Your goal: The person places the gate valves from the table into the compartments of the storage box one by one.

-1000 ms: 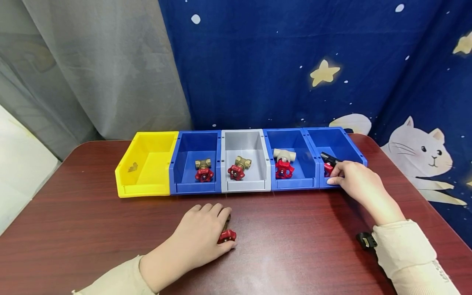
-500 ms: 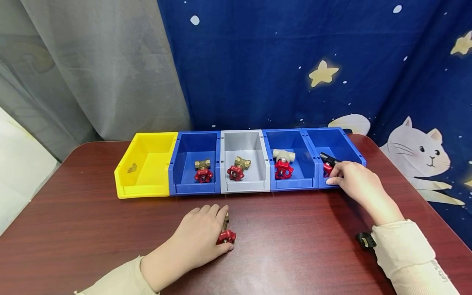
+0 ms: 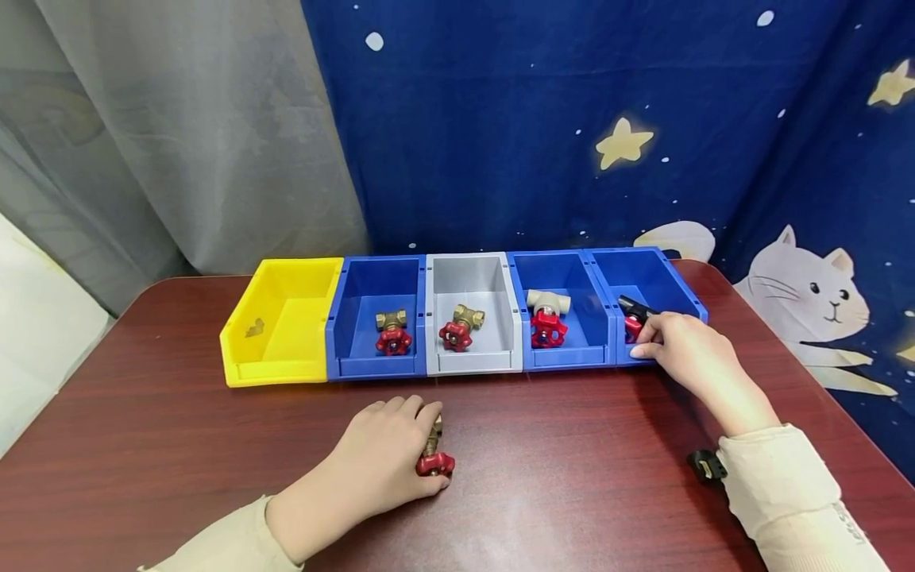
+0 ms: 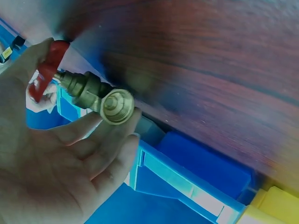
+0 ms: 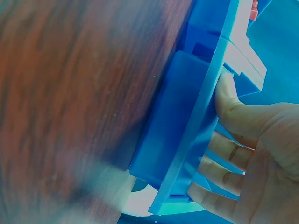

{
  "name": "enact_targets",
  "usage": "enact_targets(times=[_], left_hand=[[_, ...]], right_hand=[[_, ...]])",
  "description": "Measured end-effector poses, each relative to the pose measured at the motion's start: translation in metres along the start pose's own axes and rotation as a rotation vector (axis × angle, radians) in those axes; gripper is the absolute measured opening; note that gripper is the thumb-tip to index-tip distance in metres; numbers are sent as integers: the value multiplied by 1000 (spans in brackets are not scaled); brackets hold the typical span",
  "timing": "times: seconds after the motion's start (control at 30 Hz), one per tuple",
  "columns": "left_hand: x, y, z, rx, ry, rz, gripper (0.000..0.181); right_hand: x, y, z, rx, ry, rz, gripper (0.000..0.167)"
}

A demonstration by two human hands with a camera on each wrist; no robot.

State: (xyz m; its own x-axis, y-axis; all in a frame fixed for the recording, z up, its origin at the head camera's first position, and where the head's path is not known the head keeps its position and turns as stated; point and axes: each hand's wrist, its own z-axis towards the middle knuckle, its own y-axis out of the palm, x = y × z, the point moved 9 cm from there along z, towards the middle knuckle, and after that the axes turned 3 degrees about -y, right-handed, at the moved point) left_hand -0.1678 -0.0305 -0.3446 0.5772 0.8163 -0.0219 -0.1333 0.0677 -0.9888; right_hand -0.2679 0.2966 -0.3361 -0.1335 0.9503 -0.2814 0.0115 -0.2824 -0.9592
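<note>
In the head view my left hand (image 3: 368, 457) is low over the table in front of the bins. It holds a brass valve (image 4: 88, 91) with a red handwheel (image 3: 435, 464), thumb by the wheel and fingers along the body, as the left wrist view also shows. My right hand (image 3: 689, 353) reaches over the front of the rightmost blue bin (image 3: 654, 266). Its thumb lies at the front rim and its fingers (image 5: 217, 175) go behind that rim. Beside the fingertips lies a black valve (image 3: 635, 308) with a red wheel, partly covered; whether the fingers grip it is hidden.
The bins stand in a row: yellow (image 3: 275, 370), blue (image 3: 375, 367), grey (image 3: 475, 362), and two blue. The left blue bin and the grey bin each contain a brass valve (image 3: 468, 316). A cream valve (image 3: 549, 306) lies in another blue bin (image 3: 572, 357). Curtains hang behind the table (image 3: 557, 477).
My left hand and its valve have shifted slightly left and nearer, and more of the brass body shows. The right hand stays at the rightmost bin. The head view has shifted slightly.
</note>
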Motion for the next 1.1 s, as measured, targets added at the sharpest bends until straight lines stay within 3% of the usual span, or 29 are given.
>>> enact_targets(times=[0.23, 0.53, 0.83, 1.1], left_hand=[[0, -11, -2, 79, 36, -22, 75], [-11, -31, -6, 100, 2, -95, 80], [-21, -41, -18, 178, 32, -65, 82], [-37, -43, -30, 178, 19, -36, 86]], right_hand=[[1, 0, 0, -5, 5, 0, 18], [1, 0, 1, -2, 1, 2, 19], [0, 0, 1, 2, -1, 2, 19], [0, 0, 1, 1, -3, 3, 19]])
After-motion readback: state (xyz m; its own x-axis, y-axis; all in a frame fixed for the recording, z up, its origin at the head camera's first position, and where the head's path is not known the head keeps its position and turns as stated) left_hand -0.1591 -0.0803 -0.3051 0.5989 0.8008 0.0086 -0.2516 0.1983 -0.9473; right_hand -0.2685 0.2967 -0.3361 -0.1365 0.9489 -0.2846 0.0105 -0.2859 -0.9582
